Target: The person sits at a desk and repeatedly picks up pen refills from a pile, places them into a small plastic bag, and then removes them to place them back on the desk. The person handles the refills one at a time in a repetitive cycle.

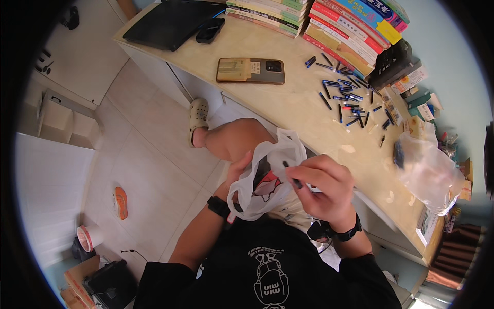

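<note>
A white plastic bag (247, 193) stands open over my lap, with dark and red items inside. My left hand (239, 170) holds the bag's far left side, its fingers partly hidden behind the plastic. Pinched between the thumb and fingers of my right hand (324, 185) is a small dark stick-like piece (286, 165), blurred, just above the bag's right side. On the desk (301, 100) lie many scattered black-and-blue ink cartridges (325, 101), with a red one (347, 108) among them.
A phone (274, 75) with paper on it lies near the desk's edge. Behind are a black laptop (166, 27), stacked books (266, 15) and more books (343, 34). A filled clear plastic bag (428, 170) sits at the right. An orange shoe (121, 202) lies on the floor.
</note>
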Tool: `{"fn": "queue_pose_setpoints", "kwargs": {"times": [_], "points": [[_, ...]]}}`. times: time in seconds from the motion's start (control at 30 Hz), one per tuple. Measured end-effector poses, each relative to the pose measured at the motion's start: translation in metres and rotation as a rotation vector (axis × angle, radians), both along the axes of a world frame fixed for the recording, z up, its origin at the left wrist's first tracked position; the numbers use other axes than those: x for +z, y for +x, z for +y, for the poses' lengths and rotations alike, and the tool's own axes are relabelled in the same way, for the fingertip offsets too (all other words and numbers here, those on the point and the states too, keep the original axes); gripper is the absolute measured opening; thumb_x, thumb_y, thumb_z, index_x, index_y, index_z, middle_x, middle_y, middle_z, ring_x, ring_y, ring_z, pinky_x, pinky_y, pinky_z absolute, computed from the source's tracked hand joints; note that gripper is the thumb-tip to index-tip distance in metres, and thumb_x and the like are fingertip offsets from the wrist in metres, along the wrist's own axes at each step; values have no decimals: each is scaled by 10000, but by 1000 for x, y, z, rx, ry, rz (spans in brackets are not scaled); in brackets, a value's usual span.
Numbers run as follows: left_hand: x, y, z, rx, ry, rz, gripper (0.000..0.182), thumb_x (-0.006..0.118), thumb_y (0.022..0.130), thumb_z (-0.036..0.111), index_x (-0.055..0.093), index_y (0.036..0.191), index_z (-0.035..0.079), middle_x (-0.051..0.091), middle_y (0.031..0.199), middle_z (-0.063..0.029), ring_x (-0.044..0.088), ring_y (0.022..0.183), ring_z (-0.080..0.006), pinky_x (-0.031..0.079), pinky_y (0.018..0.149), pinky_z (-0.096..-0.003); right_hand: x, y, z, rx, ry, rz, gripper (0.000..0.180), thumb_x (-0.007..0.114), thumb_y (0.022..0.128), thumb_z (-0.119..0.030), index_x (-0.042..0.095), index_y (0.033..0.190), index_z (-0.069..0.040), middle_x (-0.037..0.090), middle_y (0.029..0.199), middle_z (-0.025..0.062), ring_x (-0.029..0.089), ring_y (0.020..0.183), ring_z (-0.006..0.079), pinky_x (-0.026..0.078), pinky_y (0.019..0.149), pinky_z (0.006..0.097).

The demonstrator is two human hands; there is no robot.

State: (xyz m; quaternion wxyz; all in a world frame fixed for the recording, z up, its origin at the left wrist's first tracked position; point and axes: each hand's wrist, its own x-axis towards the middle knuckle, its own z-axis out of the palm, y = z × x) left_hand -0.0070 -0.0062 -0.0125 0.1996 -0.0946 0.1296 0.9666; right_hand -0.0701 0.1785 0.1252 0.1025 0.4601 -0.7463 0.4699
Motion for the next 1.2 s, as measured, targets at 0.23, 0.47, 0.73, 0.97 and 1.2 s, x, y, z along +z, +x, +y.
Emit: {"fn": "queue_pose_setpoints", "kwargs": {"times": [0.23,0.47,0.73,0.97,1.2], "points": [[-15,-3,-1,-63,-45,-74,620,483,977,528,483,1413,88,588,1336,-119,578,1195,-274,464,1023,-408,4,-20,11,-175,256,-206,328,730,714,62,702,999,-97,651,825,40,522,504,153,413,467,278],[6,6,8,100,-12,38,401,611,958,235,578,1290,12,671,1147,-101,667,1005,-200,570,851,-336,-14,-19,22,-317,243,-309,249,745,769,-23,677,1007,-55,652,798,56,504,478,165,409,466,296],[-6,11,1,-148,-228,-172,615,515,929,451,511,1371,23,593,1301,-167,577,1181,-305,441,1041,-434,-42,-6,8,-336,280,-446,444,797,746,-136,637,1144,-20,692,823,130,648,610,213,535,602,326],[7,16,0,-266,-154,-86,685,475,923,519,507,1354,-12,578,1319,-170,567,1202,-304,441,1030,-421,-5,-1,23,19,47,-858,226,693,789,4,653,1009,-31,659,793,69,581,636,149,460,587,267],[34,24,3,-223,-278,-118,514,436,977,406,553,1278,6,616,1211,-168,636,1046,-287,517,890,-387,24,5,21,57,-36,-702,226,656,793,63,659,1007,-12,670,877,61,601,666,102,457,590,236]]}}
